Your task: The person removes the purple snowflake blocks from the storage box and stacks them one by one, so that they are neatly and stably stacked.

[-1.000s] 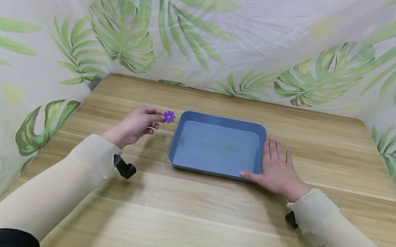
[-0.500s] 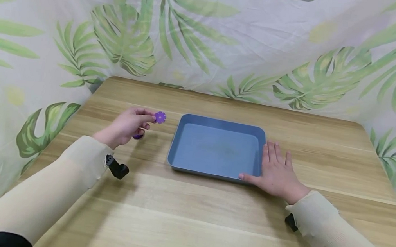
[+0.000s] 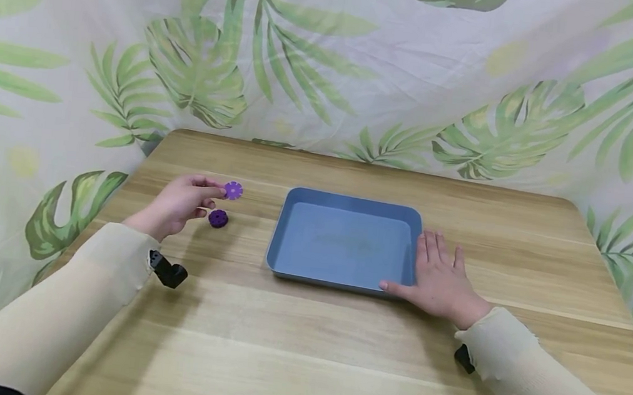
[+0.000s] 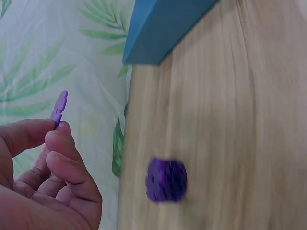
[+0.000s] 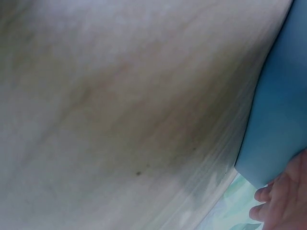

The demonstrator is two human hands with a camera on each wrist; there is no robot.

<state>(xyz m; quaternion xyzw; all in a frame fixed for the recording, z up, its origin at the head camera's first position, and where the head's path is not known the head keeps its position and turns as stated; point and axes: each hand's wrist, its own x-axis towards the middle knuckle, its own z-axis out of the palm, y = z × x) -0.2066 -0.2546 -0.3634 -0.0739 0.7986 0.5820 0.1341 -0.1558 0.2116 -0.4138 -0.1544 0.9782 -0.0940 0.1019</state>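
Between thumb and fingertips, my left hand (image 3: 180,202) pinches a thin purple notched disc (image 3: 233,190), held up off the table left of the tray. The left wrist view catches this purple notched disc (image 4: 60,106) nearly edge-on. Just below it on the table sits a short stack of darker purple notched discs (image 3: 218,218), blurred in the left wrist view; how many it holds I cannot tell. My right hand (image 3: 440,278) rests with straight fingers along the right side of a blue rectangular tray (image 3: 337,281), its thumb on the near rim.
The wooden table (image 3: 292,346) bears the tray near its middle. Behind the table hangs a leaf-patterned cloth (image 3: 317,66). A small black wrist camera (image 3: 169,270) sticks out below the left sleeve.
My left hand has drawn left, away from the tray, still pinching the disc. The dark purple stack, earlier hidden behind that hand, now shows. The right hand stays at the tray.
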